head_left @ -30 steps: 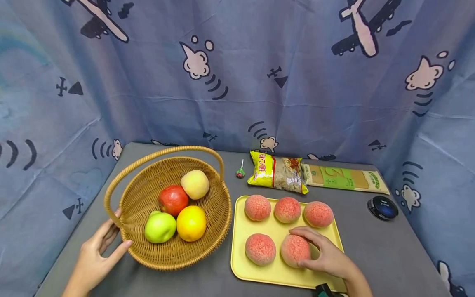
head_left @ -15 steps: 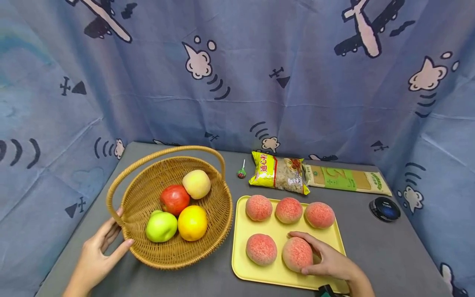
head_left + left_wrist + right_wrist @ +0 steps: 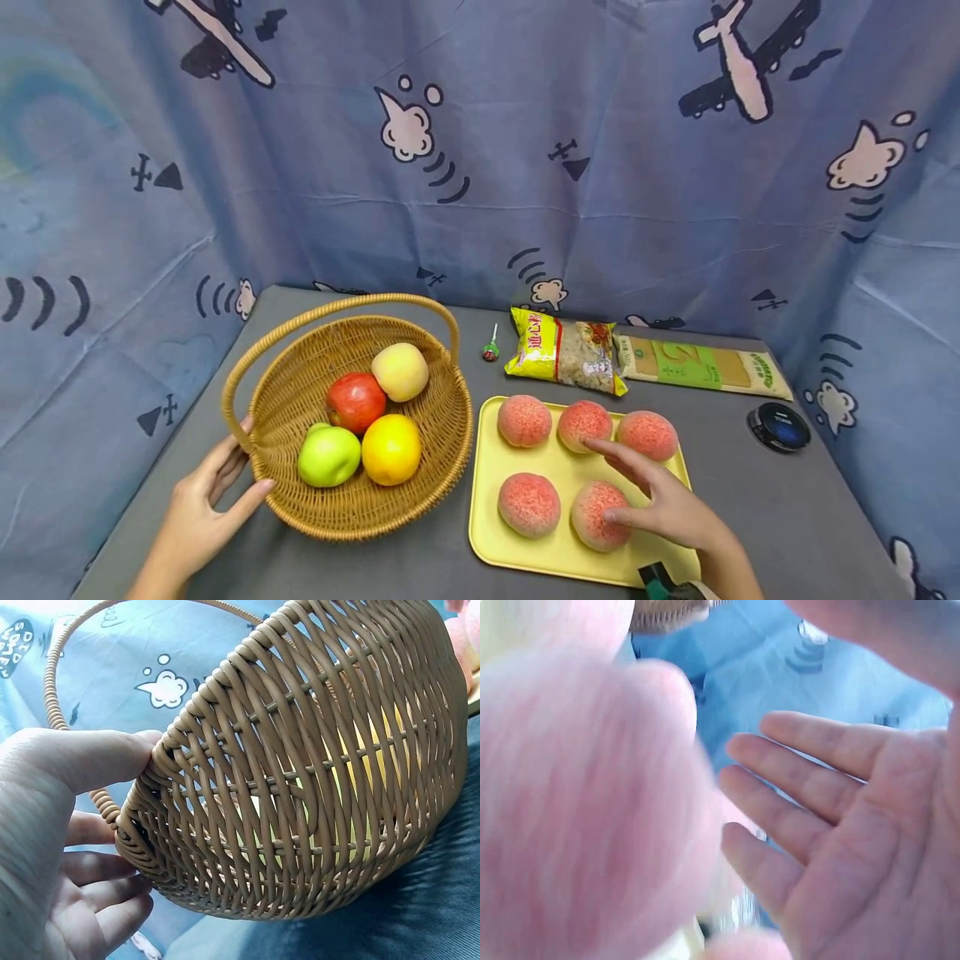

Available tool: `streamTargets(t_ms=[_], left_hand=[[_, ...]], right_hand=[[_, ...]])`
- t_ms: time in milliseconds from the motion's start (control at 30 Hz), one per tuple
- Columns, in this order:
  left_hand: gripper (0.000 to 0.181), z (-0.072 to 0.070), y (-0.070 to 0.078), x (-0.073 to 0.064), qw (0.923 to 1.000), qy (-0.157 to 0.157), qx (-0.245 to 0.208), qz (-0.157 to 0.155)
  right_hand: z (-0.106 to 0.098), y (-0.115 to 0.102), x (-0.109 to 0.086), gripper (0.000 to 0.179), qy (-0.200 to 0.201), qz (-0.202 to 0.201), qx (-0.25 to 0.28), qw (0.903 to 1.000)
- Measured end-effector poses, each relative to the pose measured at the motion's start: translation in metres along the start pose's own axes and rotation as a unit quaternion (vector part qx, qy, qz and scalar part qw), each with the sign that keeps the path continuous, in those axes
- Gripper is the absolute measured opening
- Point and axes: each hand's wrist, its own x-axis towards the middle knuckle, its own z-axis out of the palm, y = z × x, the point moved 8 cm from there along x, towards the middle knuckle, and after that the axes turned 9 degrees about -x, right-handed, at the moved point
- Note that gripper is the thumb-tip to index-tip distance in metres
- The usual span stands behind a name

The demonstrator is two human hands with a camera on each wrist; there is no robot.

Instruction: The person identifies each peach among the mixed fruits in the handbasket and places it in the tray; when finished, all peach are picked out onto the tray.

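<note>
A round wicker basket [image 3: 442, 467] with a tall arched handle holds a green fruit [image 3: 328, 456], a red apple [image 3: 356, 401], an orange [image 3: 392, 450] and a pale yellow peach [image 3: 401, 372]. My left hand [image 3: 197, 510] grips its left rim, thumb at the front and fingers behind, as the left wrist view shows. On the right, several pinkish-red peaches lie on a yellow tray [image 3: 487, 542]. My right hand [image 3: 663, 504] hovers spread over the front-right peach [image 3: 597, 517], its thumb overlapping it in the head view. In the right wrist view its palm stands apart from the peach [image 3: 592, 810].
Behind the tray lie a lollipop [image 3: 491, 346], a yellow bag of pasta [image 3: 566, 350] and a flat green-and-tan packet [image 3: 701, 365]. A round dark tin [image 3: 778, 426] sits at the right. A blue printed curtain [image 3: 480, 167] surrounds the grey table [image 3: 420, 567].
My right hand has let go of the front-right peach, its fingers spreading and lifting away. The peach sits on the tray. My left hand stays on the basket rim.
</note>
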Motion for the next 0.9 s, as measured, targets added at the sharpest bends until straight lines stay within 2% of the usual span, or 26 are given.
streamTargets(t_ms=[233,367,433,633,767,900], left_hand=[[0.081,0.0,0.0,0.0,0.9998,-0.001,0.012,-0.014],[0.079,0.0,0.001,0.0,1.0,0.005,0.004,-0.006],[0.08,0.001,0.002,0.0,0.9999,0.001,0.014,-0.01],[0.079,0.001,0.001,0.001,0.9991,-0.009,0.032,-0.027],[0.08,0.002,0.001,0.001,0.9996,-0.008,0.022,-0.014],[0.082,0.002,0.002,0.0,0.9999,-0.001,0.015,0.005]], right_hand=[[0.007,-0.03,0.039,0.069,0.011,-0.032,-0.014,0.9993],[0.015,-0.053,0.066,0.072,0.001,-0.068,0.0,0.9977],[0.018,-0.065,0.079,0.072,-0.007,-0.08,0.005,0.9967],[0.029,-0.098,0.12,0.071,-0.022,-0.108,-0.039,0.9932],[0.037,-0.119,0.148,0.071,-0.029,-0.132,-0.065,0.9887],[0.044,-0.135,0.174,0.071,-0.03,-0.12,-0.086,0.9885]])
